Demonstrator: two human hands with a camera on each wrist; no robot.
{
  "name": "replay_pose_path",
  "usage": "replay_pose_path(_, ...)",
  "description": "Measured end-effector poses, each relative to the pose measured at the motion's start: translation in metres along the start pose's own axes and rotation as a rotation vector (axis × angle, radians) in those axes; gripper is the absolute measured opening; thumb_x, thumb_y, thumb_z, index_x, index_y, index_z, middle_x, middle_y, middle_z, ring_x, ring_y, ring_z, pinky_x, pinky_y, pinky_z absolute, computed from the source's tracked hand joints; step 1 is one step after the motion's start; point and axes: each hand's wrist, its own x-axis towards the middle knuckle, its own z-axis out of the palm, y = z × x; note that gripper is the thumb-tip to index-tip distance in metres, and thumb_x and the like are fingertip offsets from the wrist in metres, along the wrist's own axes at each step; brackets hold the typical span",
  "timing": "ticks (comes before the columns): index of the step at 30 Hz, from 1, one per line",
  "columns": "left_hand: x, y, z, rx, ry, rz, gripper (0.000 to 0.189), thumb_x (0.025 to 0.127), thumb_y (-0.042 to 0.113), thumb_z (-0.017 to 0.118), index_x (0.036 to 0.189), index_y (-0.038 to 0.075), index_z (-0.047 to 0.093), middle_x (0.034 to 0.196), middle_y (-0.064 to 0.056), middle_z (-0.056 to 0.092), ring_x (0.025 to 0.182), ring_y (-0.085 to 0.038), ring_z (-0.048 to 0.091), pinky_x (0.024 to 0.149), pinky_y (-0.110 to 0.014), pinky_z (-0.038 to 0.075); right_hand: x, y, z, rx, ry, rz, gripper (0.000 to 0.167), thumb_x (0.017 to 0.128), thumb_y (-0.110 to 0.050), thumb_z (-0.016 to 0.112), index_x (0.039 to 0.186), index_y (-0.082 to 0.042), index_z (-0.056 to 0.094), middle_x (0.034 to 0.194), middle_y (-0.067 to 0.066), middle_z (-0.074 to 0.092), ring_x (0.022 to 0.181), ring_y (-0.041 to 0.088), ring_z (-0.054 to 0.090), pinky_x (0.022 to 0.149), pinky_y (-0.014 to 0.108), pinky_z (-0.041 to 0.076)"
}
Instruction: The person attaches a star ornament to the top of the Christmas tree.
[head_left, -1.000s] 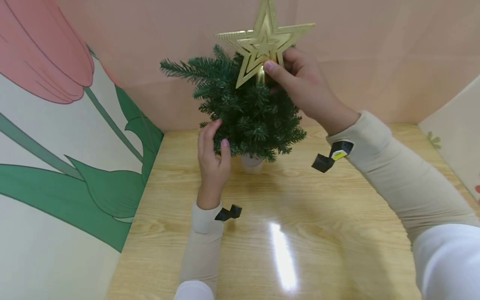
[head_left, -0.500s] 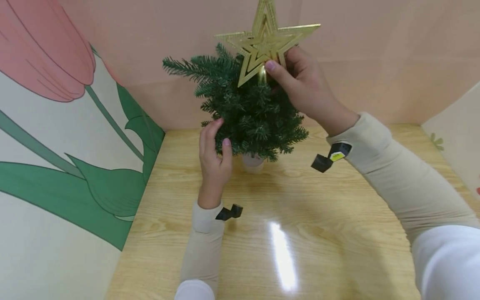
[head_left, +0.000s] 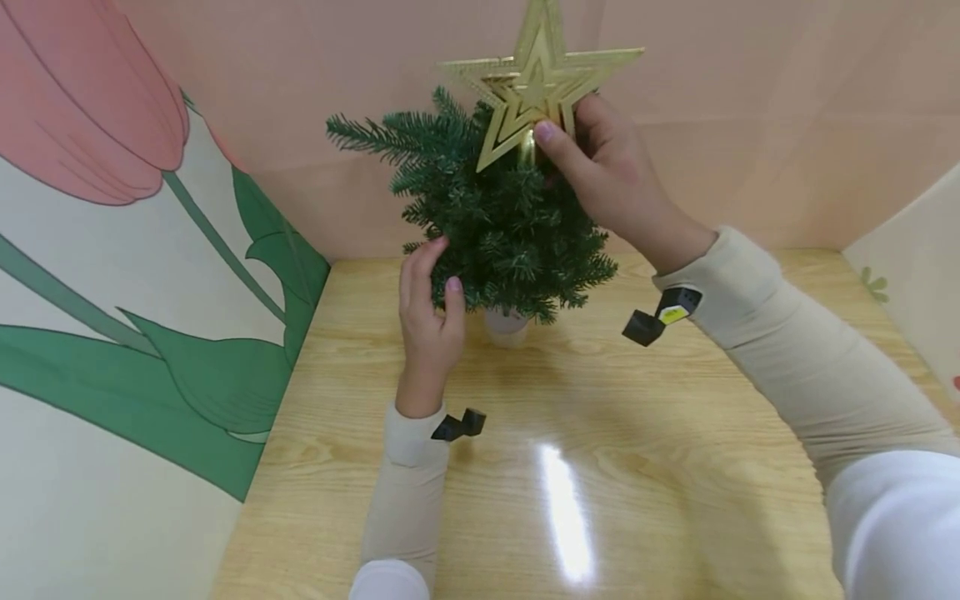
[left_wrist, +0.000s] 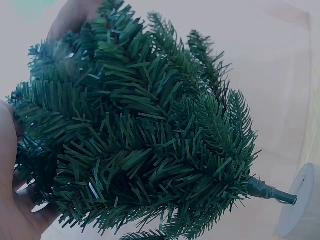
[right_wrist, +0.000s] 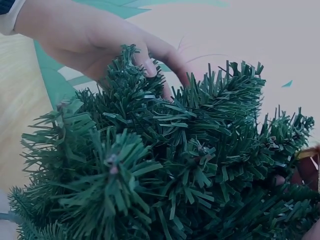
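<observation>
A small artificial Christmas tree (head_left: 510,225) stands in a pale pot (head_left: 506,327) on the table. At its top, my right hand (head_left: 618,171) grips a gold star topper (head_left: 534,87), thumb in front near the lower points and fingers behind. The star's stem (head_left: 527,150) meets the upper branches, its lower end hidden by needles. My left hand (head_left: 429,312) rests against the tree's lower left side, fingers loosely bent at the branches. In the right wrist view, the left thumb and fingers lie around a branch tip (right_wrist: 131,70). A gold edge (right_wrist: 309,151) shows beside the right hand.
The wood-patterned table (head_left: 630,467) carries a bright light reflection. A pink backdrop (head_left: 750,142) rises behind the tree. At left stands a panel with a painted tulip (head_left: 82,100), and a pale panel (head_left: 915,258) stands at right.
The gold star has turned and shifted slightly to the right in my right hand. My left hand has stayed at the branches.
</observation>
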Motion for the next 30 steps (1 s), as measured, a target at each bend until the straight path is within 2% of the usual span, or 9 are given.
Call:
replay_pose_path(8, 0.001, 0.0013, -0.0006, -0.001, 0.006, 0.001, 0.042, 0.093, -0.002, 0.05, 0.135, 0.0, 0.047, 0.133, -0.017, 0.05, 0.125, -0.032, 0.045, 0.106, -0.046, 0.035, 0.0004, -0.0031, 0.0034, 0.043, -0.013, -0.029, 0.014, 0.104, -0.014, 0.044, 0.106, -0.004, 0.054, 0.092, 0.014, 0.053, 0.08, 0.028, 0.048, 0.072, 0.033, 0.041)
replay_pose_path(15, 0.0001, 0.0001, -0.0004, -0.011, 0.0, -0.007, 0.041, 0.095, 0.001, 0.05, 0.136, 0.0, 0.047, 0.134, -0.017, 0.049, 0.126, -0.032, 0.044, 0.106, -0.046, 0.035, -0.0034, -0.0049, 0.0032, 0.0, 0.001, 0.022, 0.015, 0.101, -0.02, 0.052, 0.111, -0.009, 0.052, 0.091, 0.01, 0.055, 0.078, 0.026, 0.05, 0.07, 0.032, 0.041)
replay_pose_path(19, 0.0006, -0.0006, 0.0001, -0.017, 0.001, -0.007, 0.041, 0.094, 0.0, 0.05, 0.136, 0.0, 0.047, 0.134, -0.017, 0.049, 0.126, -0.032, 0.045, 0.106, -0.046, 0.035, -0.0042, -0.005, 0.0038, 0.029, 0.01, 0.028, 0.019, 0.1, -0.019, 0.055, 0.116, -0.008, 0.052, 0.094, 0.008, 0.057, 0.08, 0.026, 0.052, 0.072, 0.032, 0.044)
replay_pose_path(25, 0.0006, -0.0015, 0.0006, -0.022, 0.002, -0.005, 0.042, 0.093, -0.001, 0.05, 0.135, -0.001, 0.047, 0.133, -0.018, 0.049, 0.125, -0.032, 0.045, 0.106, -0.046, 0.035, -0.0058, -0.0034, 0.005, 0.05, 0.042, 0.043, 0.017, 0.096, -0.016, 0.062, 0.108, -0.009, 0.052, 0.09, 0.007, 0.053, 0.08, 0.021, 0.048, 0.07, 0.031, 0.04)
replay_pose_path(30, 0.0003, -0.0028, 0.0013, -0.027, 0.002, -0.006, 0.041, 0.095, 0.001, 0.049, 0.136, -0.001, 0.047, 0.133, -0.018, 0.049, 0.125, -0.032, 0.045, 0.106, -0.046, 0.035, -0.0064, -0.0016, 0.0063, 0.065, 0.058, 0.02, 0.014, 0.095, -0.013, 0.063, 0.104, -0.009, 0.053, 0.087, 0.006, 0.052, 0.078, 0.02, 0.046, 0.069, 0.03, 0.037)
